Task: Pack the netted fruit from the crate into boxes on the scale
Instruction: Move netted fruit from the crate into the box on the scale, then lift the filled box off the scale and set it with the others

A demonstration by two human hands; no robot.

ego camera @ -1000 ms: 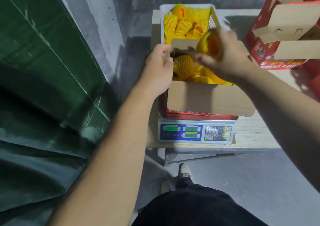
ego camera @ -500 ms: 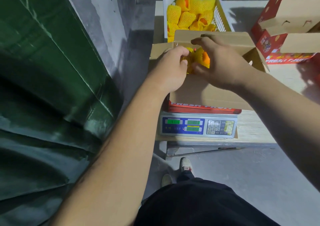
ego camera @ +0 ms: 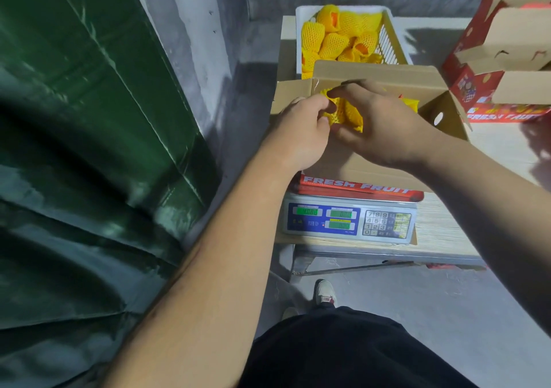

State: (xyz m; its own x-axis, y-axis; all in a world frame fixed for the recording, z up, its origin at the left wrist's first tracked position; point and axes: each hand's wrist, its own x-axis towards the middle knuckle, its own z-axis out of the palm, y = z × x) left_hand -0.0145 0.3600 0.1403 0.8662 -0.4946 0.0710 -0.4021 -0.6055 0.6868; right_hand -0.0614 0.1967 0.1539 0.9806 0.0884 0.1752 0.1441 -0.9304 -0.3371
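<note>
Settling yellow foam-netted fruit [ego camera: 348,113] into the open cardboard box [ego camera: 387,77] on the grey digital scale [ego camera: 348,220], the left hand [ego camera: 301,131] and right hand [ego camera: 384,125] both pinch it, while more fruit waits in the white plastic crate [ego camera: 301,15], so packing looks partway done.

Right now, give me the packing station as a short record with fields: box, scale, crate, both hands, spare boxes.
box: open cardboard box printed FRESH FRUIT, flaps up, sitting on the scale
scale: digital scale at the table's near edge; digits too blurred to read
crate: white crate behind the box, holding netted fruit
left hand: left hand grips a netted fruit in the box
right hand: right hand curls over the same fruit from the other side
spare boxes: red boxes at the far right, flaps open
</note>
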